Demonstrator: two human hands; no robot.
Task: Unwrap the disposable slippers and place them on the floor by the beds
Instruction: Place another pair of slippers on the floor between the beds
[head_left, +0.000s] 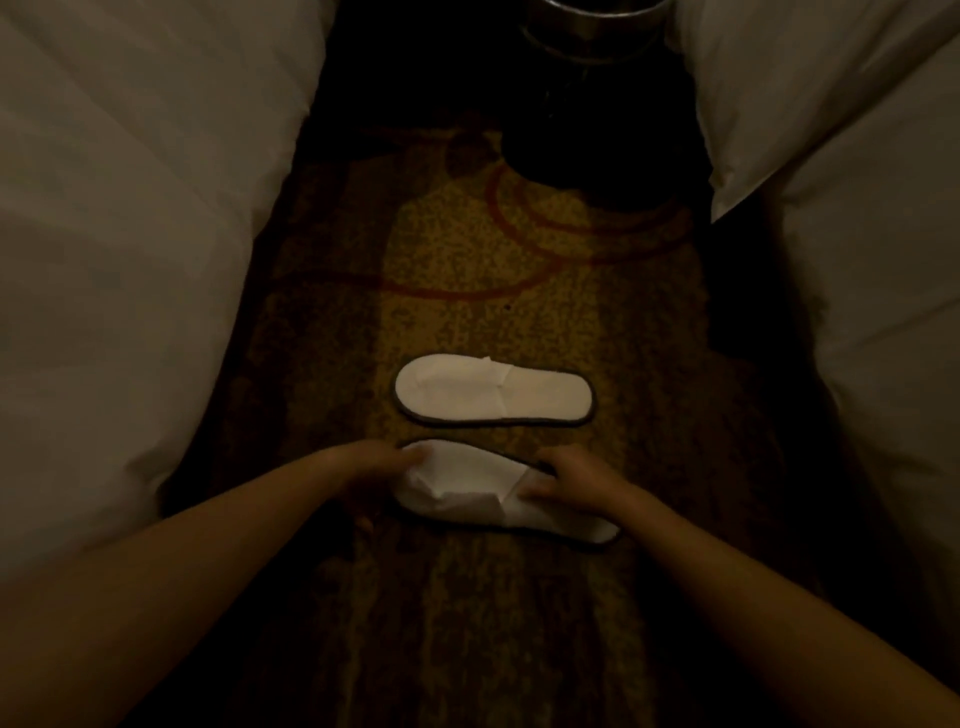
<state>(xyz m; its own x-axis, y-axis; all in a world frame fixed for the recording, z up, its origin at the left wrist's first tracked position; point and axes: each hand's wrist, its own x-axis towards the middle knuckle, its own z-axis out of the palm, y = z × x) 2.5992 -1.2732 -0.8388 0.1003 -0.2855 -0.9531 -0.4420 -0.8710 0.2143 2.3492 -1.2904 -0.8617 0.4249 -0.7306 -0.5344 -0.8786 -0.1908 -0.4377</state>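
Slippers: far slipper (493, 391) lies flat on the carpeted floor (467, 249) between two beds, toe toward 9 o'clock, already placed. Near slipper (483, 486) sits just beside it at 6 o'clock, parallel, tilted up on its near edge, not yet flat. Left hand (379, 475) grips the toe end, fingers (410, 456) curled round it; right hand (576, 480) pinches the mid-sole, fingers pressed together. Likely lining it up as a pair. Left bed (130, 234) at 9, right bed (857, 260) at 3, dark bin (592, 104) at 12.
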